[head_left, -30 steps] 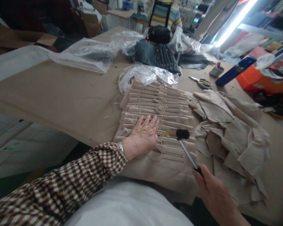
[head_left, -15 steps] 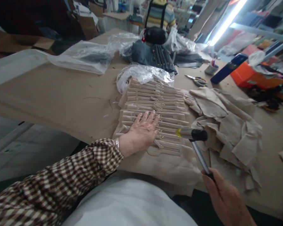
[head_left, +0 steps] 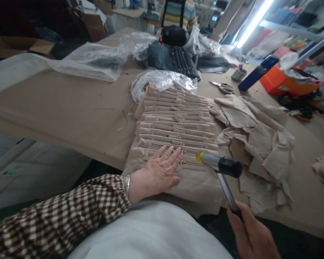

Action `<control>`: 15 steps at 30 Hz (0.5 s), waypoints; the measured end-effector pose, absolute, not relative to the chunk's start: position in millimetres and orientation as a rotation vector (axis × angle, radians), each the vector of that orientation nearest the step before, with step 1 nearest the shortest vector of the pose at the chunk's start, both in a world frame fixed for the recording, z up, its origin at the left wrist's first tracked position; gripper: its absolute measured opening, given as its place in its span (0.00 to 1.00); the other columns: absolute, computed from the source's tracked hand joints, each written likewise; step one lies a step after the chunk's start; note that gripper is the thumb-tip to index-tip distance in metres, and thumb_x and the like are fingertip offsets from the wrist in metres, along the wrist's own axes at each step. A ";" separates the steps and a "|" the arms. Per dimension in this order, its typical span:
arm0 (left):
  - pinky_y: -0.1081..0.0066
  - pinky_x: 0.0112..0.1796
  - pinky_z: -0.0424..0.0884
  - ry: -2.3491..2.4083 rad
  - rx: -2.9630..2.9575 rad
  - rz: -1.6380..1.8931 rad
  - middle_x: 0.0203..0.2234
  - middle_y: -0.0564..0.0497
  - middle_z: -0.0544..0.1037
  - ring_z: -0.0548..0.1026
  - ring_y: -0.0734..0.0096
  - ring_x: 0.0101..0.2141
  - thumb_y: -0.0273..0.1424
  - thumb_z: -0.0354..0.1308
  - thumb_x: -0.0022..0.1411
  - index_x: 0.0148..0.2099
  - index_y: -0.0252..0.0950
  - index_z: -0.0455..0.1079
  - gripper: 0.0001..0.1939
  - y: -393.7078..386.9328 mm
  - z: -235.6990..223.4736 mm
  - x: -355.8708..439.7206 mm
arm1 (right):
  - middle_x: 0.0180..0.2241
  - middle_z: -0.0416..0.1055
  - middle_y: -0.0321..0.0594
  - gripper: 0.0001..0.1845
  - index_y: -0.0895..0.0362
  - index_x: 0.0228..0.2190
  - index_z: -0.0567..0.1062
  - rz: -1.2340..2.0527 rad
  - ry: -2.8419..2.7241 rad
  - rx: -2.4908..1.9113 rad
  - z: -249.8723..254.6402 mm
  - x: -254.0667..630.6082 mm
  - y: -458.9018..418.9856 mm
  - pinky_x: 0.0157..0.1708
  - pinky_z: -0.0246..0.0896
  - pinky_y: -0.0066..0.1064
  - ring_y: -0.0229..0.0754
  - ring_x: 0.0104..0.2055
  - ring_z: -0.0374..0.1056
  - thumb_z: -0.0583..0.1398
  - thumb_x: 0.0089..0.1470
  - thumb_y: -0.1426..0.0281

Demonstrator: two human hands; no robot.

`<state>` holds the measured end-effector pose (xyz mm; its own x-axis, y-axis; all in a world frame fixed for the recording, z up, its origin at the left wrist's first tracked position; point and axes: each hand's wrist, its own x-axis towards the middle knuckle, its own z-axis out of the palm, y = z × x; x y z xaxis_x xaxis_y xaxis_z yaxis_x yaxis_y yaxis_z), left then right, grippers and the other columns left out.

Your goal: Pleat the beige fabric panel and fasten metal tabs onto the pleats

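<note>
My left hand (head_left: 159,172) lies flat, fingers spread, on the nearest piece of a stack of beige zipper panels (head_left: 175,126) fanned out across the brown table (head_left: 70,108). My right hand (head_left: 250,235) grips the shaft of a small hammer (head_left: 218,164) with a black head and a yellow tip. The hammer head hangs just above the near right end of the panels, beside my left fingertips. Small gold zipper pulls run down the middle of the stack.
A heap of loose beige fabric pieces (head_left: 256,140) lies right of the stack. Behind are crumpled clear plastic bags (head_left: 162,79), dark grey panels (head_left: 175,59), a black bag (head_left: 174,35), scissors (head_left: 223,87), a blue case (head_left: 257,72) and an orange box (head_left: 286,81). A person in striped clothing stands far back.
My left hand slid toward me down the stack to the nearest panel. The hammer rose off the panels and drew back to the right and nearer to me.
</note>
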<state>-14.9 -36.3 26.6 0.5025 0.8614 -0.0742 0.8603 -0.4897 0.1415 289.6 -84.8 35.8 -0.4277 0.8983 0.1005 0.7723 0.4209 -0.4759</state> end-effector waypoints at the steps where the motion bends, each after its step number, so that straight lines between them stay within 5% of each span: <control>1: 0.51 0.65 0.40 1.493 2.588 0.030 0.68 0.39 0.46 0.46 0.51 0.67 0.45 0.45 0.69 0.70 0.29 0.47 0.36 -36.5 25.6 -15.1 | 0.25 0.75 0.38 0.12 0.55 0.43 0.67 0.517 -2.356 -1.459 32.2 287.1 -83.6 0.21 0.64 0.26 0.40 0.22 0.72 0.48 0.65 0.63; 7: 0.51 0.65 0.38 1.504 2.601 0.102 0.68 0.40 0.47 0.46 0.51 0.67 0.44 0.46 0.69 0.70 0.29 0.47 0.35 -38.7 19.0 -15.2 | 0.25 0.75 0.39 0.17 0.54 0.41 0.68 0.607 -2.408 -1.690 22.9 288.9 -72.1 0.23 0.64 0.32 0.45 0.24 0.73 0.46 0.65 0.58; 15: 0.50 0.60 0.51 1.533 2.617 0.166 0.66 0.38 0.55 0.56 0.48 0.63 0.39 0.48 0.69 0.66 0.29 0.56 0.28 -21.3 44.1 -12.0 | 0.30 0.78 0.46 0.26 0.57 0.42 0.74 0.417 -2.091 -1.936 27.1 326.0 -20.8 0.25 0.68 0.34 0.51 0.29 0.76 0.50 0.54 0.51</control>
